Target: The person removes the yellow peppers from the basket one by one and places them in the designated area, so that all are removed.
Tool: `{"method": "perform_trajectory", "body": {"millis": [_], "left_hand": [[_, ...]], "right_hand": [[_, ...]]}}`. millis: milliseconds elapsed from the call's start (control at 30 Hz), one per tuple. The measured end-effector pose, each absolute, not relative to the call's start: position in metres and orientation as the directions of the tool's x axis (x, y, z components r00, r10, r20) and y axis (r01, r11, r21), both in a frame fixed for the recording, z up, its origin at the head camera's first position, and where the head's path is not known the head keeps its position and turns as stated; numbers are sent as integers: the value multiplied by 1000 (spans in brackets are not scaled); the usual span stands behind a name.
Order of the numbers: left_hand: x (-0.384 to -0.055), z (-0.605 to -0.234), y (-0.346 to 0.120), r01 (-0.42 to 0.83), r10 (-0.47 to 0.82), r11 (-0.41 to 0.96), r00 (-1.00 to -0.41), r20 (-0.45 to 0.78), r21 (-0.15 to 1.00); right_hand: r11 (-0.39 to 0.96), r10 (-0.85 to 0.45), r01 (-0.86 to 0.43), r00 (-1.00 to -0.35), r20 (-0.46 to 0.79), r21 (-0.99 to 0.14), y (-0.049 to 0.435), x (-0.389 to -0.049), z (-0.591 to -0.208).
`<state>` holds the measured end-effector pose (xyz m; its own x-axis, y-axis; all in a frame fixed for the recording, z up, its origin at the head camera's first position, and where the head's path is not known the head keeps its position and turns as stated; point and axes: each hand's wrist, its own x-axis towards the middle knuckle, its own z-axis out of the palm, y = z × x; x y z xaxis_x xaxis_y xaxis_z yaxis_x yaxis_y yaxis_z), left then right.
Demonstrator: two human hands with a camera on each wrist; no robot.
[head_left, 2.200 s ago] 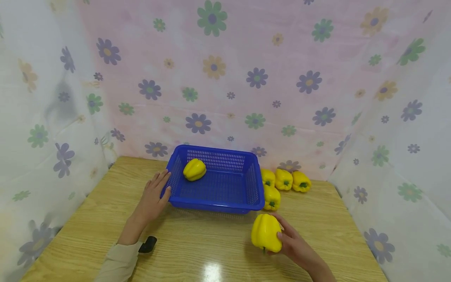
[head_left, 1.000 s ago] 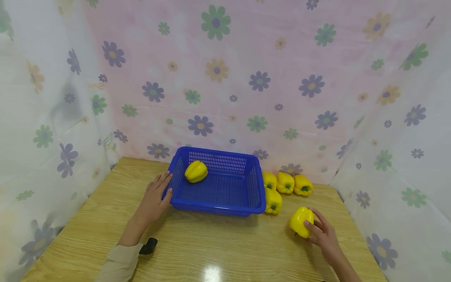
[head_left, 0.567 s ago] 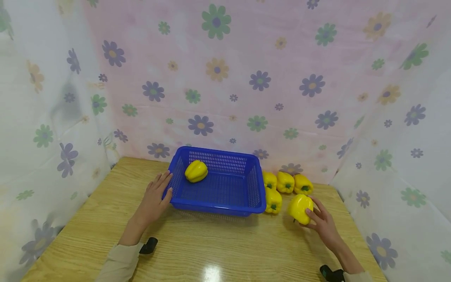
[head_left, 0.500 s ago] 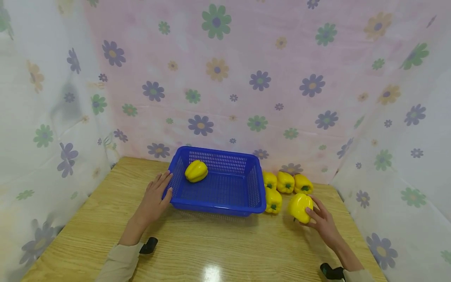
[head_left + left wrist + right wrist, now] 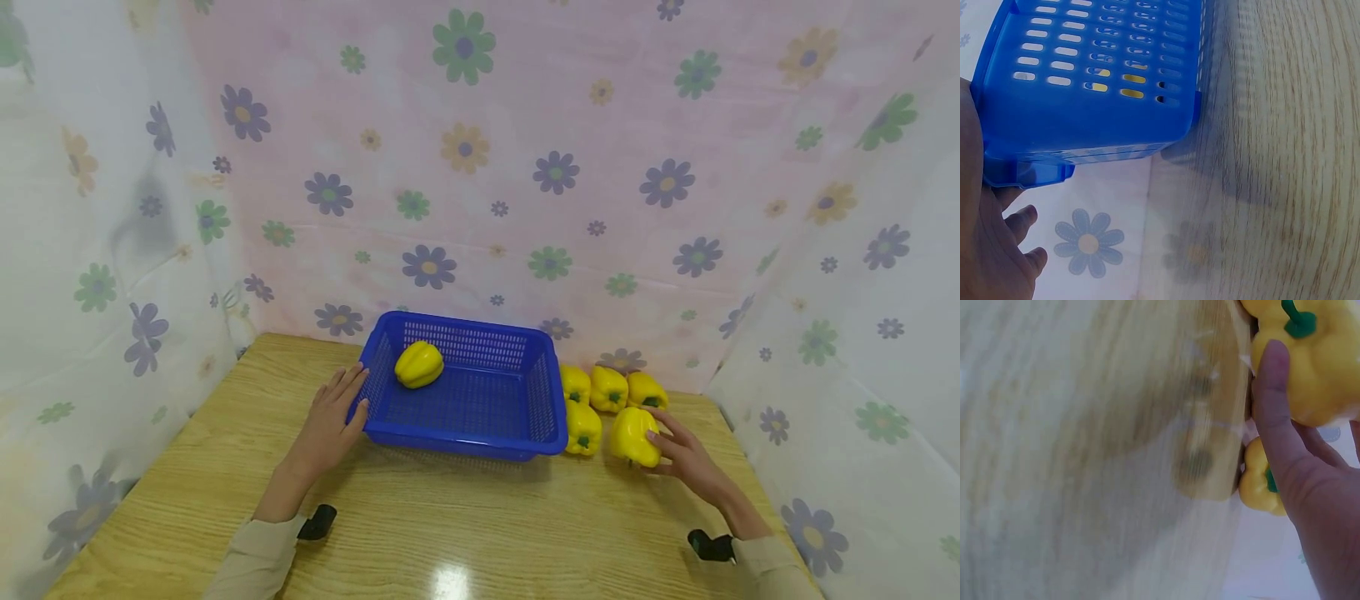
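My right hand [image 5: 688,457] holds a yellow bell pepper [image 5: 633,437] by its right side, thumb across its near face. In the right wrist view the pepper [image 5: 1319,369] shows its green stem, with the thumb [image 5: 1270,381] against it. My left hand [image 5: 327,425] rests with extended fingers at the left rim of a blue plastic basket [image 5: 465,443]. One yellow bell pepper [image 5: 419,365] lies inside the basket at the left. In the left wrist view, the hand [image 5: 991,256] is by the basket's rim lip, some fingertips showing beyond it.
Several yellow bell peppers, among them a near one [image 5: 582,429] and a far-right one [image 5: 647,390], sit to the right of the basket on the wooden table [image 5: 420,525]. A flowered cloth [image 5: 495,167] stands behind and at both sides.
The right hand has carried its pepper rightward from in front of the basket, then back towards the pepper group. The left hand and basket keep their place.
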<state>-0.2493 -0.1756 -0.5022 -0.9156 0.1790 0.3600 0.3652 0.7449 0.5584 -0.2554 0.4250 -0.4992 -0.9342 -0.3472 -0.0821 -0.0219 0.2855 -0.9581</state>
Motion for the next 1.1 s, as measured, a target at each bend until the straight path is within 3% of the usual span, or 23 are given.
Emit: {"method": "perform_trajectory", "body": {"millis": [567, 1100], "left_hand": [[-248, -501, -175, 363, 178, 741, -917, 356, 564], [-247, -499, -175, 369, 184, 734, -916, 357, 570]], "right_hand": [[415, -458, 51, -851, -257, -908, 418, -283, -489], [527, -460, 133, -786, -413, -839, 411, -295, -477]]}}
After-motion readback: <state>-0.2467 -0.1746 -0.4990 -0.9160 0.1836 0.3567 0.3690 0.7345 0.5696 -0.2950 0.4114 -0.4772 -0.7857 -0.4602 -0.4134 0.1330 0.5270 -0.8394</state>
